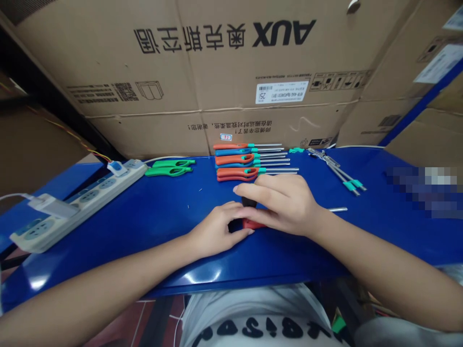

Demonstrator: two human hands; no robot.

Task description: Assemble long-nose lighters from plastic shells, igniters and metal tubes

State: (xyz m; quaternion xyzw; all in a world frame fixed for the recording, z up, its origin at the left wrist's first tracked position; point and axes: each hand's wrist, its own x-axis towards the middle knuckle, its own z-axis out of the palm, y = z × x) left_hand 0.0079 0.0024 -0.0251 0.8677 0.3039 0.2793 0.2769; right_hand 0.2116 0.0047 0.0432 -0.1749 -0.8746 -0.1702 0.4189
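Observation:
A red long-nozzle lighter lies flat on the blue table. Its metal tube shows to the right beyond my right wrist. My left hand grips the lighter's handle end between thumb and fingers. Above the same end, my right hand is closed around a short, dark tool handle, held upright against the lighter. Its tip is hidden. Behind my hands lies a stack of assembled orange, red and blue lighters with metal tubes pointing right.
Green lighter shells lie at the back left beside a white power strip with plugs. Loose metal tubes with teal parts lie at the back right, near small teal pieces. A cardboard panel stands behind. Tiny metal bits lie left.

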